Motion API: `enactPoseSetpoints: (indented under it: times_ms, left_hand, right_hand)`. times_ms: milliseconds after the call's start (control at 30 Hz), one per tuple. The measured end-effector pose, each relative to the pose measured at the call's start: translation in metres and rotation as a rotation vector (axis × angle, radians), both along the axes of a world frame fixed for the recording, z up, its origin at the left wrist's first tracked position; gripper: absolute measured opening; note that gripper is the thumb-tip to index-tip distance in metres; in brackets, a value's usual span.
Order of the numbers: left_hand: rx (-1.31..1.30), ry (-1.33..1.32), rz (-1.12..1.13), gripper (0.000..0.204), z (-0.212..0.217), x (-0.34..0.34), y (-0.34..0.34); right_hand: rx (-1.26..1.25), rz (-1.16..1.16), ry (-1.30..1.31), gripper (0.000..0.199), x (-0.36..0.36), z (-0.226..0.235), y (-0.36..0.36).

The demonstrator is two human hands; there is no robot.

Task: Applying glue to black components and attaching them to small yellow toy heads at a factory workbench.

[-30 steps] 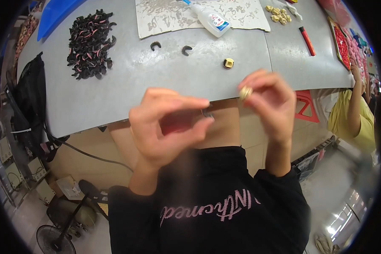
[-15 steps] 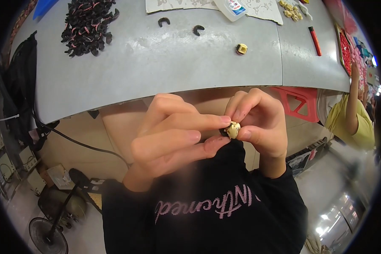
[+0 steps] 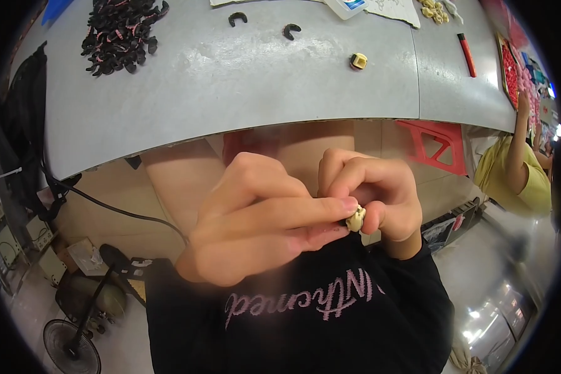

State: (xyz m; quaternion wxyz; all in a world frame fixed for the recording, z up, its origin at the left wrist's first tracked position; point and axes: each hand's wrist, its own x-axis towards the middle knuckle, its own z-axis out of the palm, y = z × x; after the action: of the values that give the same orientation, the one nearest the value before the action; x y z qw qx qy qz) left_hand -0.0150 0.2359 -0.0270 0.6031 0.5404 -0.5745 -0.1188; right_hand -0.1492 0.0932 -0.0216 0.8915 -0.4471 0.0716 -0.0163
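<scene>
A small cream-coloured piece with a dark part at its left side point(image 3: 356, 219) is held over my lap, between both hands. My left hand point(image 3: 262, 224) pinches it from the left, with the fingertips and thumb closed on its dark side. From the right, my right hand point(image 3: 380, 193) grips it between thumb and bent fingers. The fingers hide much of its dark part. On the grey table beyond lies a similar cream and black piece point(image 3: 358, 60). Two black C-shaped pieces point(image 3: 237, 19) point(image 3: 291, 31) lie farther left.
A heap of black curved pieces, some with pink, point(image 3: 121, 37) is at the far left of the table point(image 3: 243, 87). Cream pieces point(image 3: 435, 11), a red marker point(image 3: 467, 55) and a clear bottle point(image 3: 347, 7) lie at the back. A person in yellow point(image 3: 511, 171) is at the right.
Both hands have moved down toward my body with the small piece, which has shifted slightly right. The table appears a little higher in view.
</scene>
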Motion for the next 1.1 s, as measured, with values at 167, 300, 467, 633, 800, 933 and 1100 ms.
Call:
enactPoseSetpoints:
  times_ms: [167, 300, 467, 633, 800, 933, 1100]
  left_hand:
    - [0.013, -0.042, 0.005, 0.067, 0.0, -0.004, 0.003]
    - [0.023, -0.038, 0.015, 0.066, 0.004, -0.009, 0.003]
    - [-0.07, -0.014, 0.058, 0.064, -0.005, -0.015, 0.003]
    - [-0.447, 0.176, 0.204, 0.045, -0.018, -0.034, -0.015]
    - [-0.396, 0.227, 0.138, 0.043, -0.014, -0.04, -0.004]
    - [-0.211, 0.203, 0.016, 0.029, -0.003, -0.034, 0.013]
    - [-0.167, 0.26, -0.088, 0.028, 0.0, -0.038, 0.016]
  right_hand:
    - [-0.017, 0.035, -0.019, 0.022, -0.003, -0.001, 0.002]
    - [-0.018, 0.057, -0.009, 0.021, -0.005, -0.001, 0.004]
    - [0.002, 0.09, -0.01, 0.02, -0.007, 0.0, 0.004]
    - [0.106, 0.116, -0.015, 0.019, -0.011, 0.0, 0.014]
    - [0.125, 0.159, -0.004, 0.02, -0.015, 0.0, 0.016]
    - [0.062, 0.171, -0.094, 0.019, -0.016, 0.0, 0.019]
    - [-0.018, 0.25, -0.108, 0.018, -0.019, 0.002, 0.016]
